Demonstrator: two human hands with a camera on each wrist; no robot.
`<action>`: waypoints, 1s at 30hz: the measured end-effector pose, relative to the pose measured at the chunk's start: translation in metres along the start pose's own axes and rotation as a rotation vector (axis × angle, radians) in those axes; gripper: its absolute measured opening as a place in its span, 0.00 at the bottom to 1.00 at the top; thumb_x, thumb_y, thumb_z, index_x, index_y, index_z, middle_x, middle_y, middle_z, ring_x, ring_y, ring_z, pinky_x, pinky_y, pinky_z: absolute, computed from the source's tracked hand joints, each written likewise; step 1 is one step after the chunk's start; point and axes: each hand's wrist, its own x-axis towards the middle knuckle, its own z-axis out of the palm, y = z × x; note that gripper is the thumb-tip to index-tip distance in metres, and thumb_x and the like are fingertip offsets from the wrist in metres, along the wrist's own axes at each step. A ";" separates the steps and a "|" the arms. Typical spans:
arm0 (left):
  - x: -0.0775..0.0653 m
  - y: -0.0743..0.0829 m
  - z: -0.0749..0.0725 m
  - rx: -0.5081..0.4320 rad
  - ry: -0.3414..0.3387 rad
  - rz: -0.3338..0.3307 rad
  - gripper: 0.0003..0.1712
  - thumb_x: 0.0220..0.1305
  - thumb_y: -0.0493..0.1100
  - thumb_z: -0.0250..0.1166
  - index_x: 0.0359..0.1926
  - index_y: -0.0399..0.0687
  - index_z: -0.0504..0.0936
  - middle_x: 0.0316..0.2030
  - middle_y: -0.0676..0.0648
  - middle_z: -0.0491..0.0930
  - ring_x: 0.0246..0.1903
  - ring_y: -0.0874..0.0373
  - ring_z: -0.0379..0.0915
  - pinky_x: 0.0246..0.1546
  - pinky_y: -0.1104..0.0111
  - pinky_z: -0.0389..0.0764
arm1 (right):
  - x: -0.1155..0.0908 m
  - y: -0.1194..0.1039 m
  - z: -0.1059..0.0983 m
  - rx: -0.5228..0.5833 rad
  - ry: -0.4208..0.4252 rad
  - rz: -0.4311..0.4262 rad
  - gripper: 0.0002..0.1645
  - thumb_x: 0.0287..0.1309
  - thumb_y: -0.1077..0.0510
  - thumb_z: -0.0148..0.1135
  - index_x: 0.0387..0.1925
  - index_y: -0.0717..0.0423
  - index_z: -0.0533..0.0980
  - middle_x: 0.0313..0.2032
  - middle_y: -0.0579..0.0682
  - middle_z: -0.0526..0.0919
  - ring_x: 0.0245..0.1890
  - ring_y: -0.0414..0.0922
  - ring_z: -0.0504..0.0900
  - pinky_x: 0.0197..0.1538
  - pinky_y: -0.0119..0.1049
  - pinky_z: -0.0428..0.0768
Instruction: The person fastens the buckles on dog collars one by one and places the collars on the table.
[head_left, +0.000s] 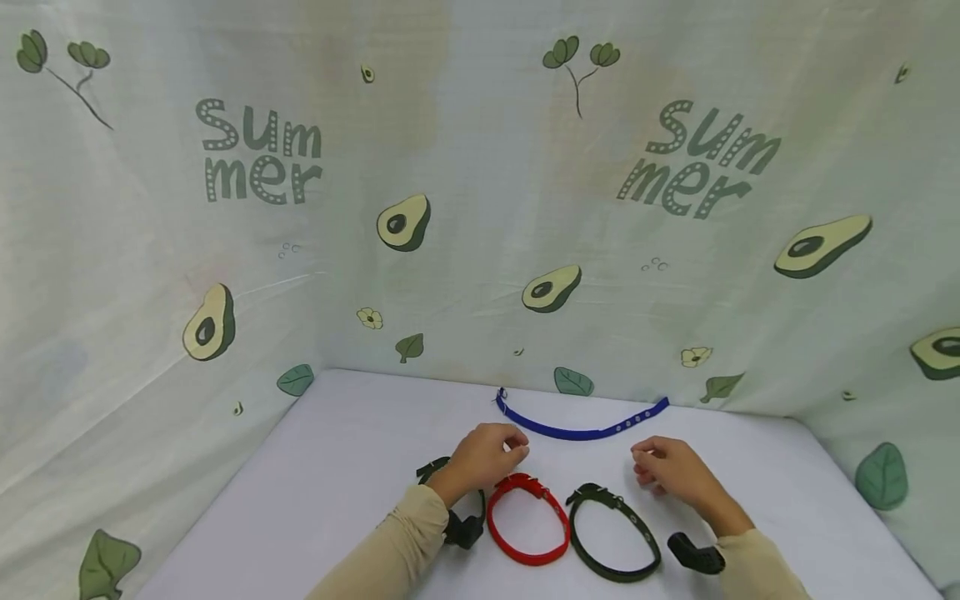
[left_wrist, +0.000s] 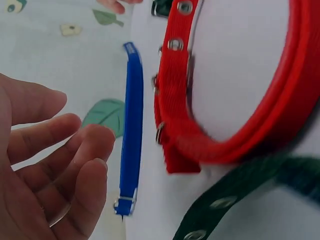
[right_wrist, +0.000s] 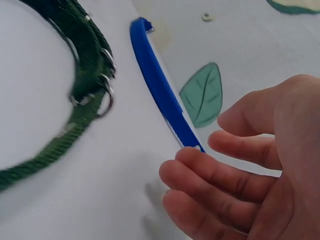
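A blue collar [head_left: 573,434] lies unbuckled at the back, in a shallow curve with its buckle end at the left. My left hand [head_left: 486,454] hovers in front of that buckle end, fingers loosely bent and holding nothing. Near the strap's holed end, my right hand [head_left: 675,471] is held over the table with relaxed fingers, also without anything in it. Between and in front of the hands, a red collar [head_left: 528,558] and a green collar [head_left: 626,575] lie buckled into loops. Another dark green collar [head_left: 431,468] is partly hidden under my left wrist.
The white table [head_left: 330,467] meets a hanging cloth [head_left: 480,333] printed with avocados and leaves, just behind the blue collar. A black wrist camera [head_left: 465,532] sits by the left wrist and another black wrist camera [head_left: 696,556] by the right.
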 end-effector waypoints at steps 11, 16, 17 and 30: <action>0.039 -0.021 -0.003 -0.075 -0.011 -0.121 0.09 0.69 0.47 0.65 0.44 0.50 0.86 0.33 0.56 0.81 0.29 0.62 0.75 0.29 0.69 0.77 | 0.042 0.022 0.002 0.145 0.094 0.094 0.22 0.70 0.57 0.53 0.55 0.72 0.71 0.35 0.57 0.83 0.31 0.45 0.82 0.32 0.38 0.83; 0.052 -0.024 -0.004 -0.152 0.018 -0.174 0.08 0.70 0.45 0.64 0.42 0.48 0.86 0.30 0.53 0.79 0.27 0.60 0.75 0.27 0.68 0.77 | 0.053 0.018 0.002 0.165 0.166 0.132 0.23 0.71 0.54 0.50 0.55 0.71 0.71 0.34 0.57 0.82 0.30 0.44 0.80 0.31 0.35 0.82; 0.055 -0.025 -0.004 -0.159 0.025 -0.186 0.08 0.70 0.45 0.64 0.43 0.48 0.86 0.31 0.52 0.80 0.28 0.60 0.75 0.28 0.68 0.77 | 0.056 0.017 0.002 0.169 0.175 0.136 0.23 0.71 0.54 0.50 0.54 0.71 0.71 0.34 0.57 0.82 0.30 0.44 0.80 0.31 0.35 0.82; 0.077 -0.039 0.007 0.012 0.099 -0.274 0.06 0.66 0.44 0.65 0.37 0.48 0.86 0.34 0.51 0.81 0.32 0.56 0.74 0.33 0.62 0.76 | 0.079 0.023 0.009 0.153 0.194 0.152 0.29 0.70 0.52 0.53 0.64 0.68 0.68 0.35 0.57 0.81 0.29 0.43 0.79 0.29 0.34 0.81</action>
